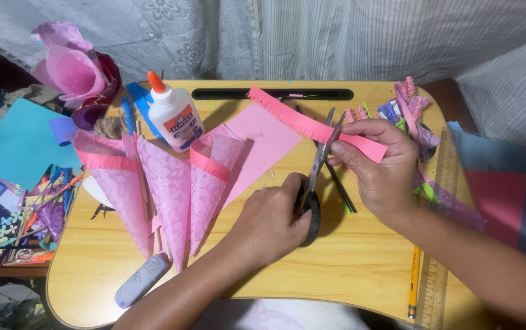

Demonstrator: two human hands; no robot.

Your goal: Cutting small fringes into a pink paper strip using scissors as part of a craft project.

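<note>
Left hand (272, 220) closes its grip on the black handles of the scissors (319, 165), blades parted around a pink fringed strip (311, 125). Right hand (382, 168) pinches the strip's plain end between thumb and fingers, above the middle of the surface (360, 256). Three pink paper cones (168, 189) lie toward the left edge, a glue bottle (174, 116) behind them.

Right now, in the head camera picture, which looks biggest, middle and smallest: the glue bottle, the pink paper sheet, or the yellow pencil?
1. Pink paper sheet, flat on the table, covers the most area.
2. Glue bottle, white with an orange cap.
3. Yellow pencil, long but very thin, partly hidden by an arm.

The bottle and the pencil are close; the pencil is nearer the camera, so that ranking is unsure.
</note>
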